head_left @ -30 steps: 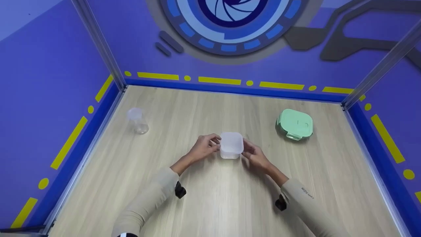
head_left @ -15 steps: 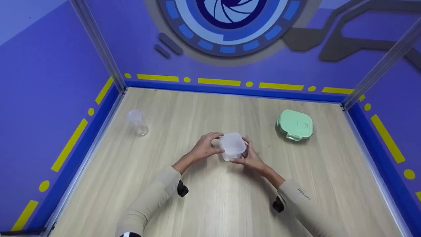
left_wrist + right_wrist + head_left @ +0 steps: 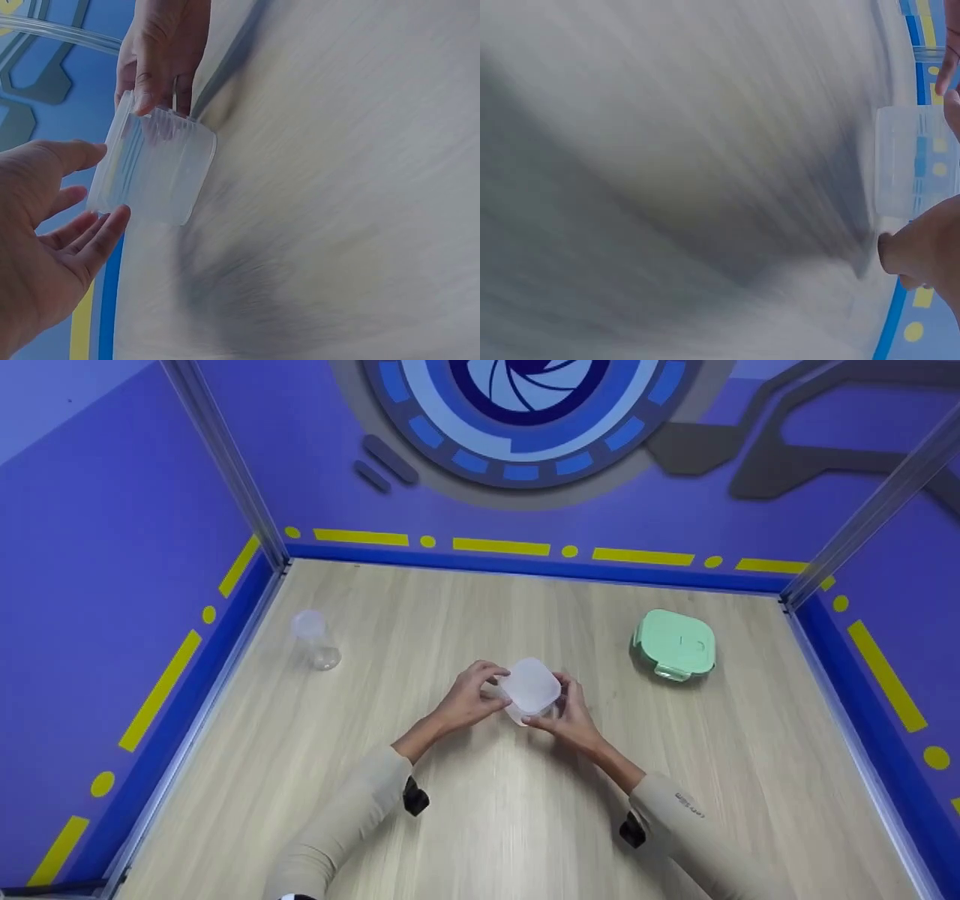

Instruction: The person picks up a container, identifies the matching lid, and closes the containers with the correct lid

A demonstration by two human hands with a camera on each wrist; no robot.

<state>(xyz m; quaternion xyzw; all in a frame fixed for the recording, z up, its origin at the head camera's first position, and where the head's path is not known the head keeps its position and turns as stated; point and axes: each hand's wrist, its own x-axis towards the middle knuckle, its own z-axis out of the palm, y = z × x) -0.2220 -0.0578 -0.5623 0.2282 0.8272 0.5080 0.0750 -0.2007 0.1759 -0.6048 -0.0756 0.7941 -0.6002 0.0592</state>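
Observation:
A small translucent plastic food container [image 3: 523, 718] is held between both hands in the middle of the table, tilted, with its frosted lid [image 3: 531, 685] on top. The left hand [image 3: 471, 699] pinches the lid's left edge; in the left wrist view its thumb and fingertips [image 3: 116, 217] span the rim. From the opposite side the right hand [image 3: 571, 716] grips the container, its thumb on the near wall. The left wrist view shows the right hand [image 3: 161, 52] around the far end of the body. Part of the container's underside is hidden.
A clear jar [image 3: 321, 649] with a whitish lid stands at the left of the wooden table [image 3: 450, 607]. A mint-green lunch box [image 3: 675, 643] with side clips sits at the right. Blue printed walls [image 3: 495, 525] enclose the back and sides.
Both hands have closed in on the container. It has been turned and tilted, so its lid now appears as a diamond. The jar and lunch box have not moved.

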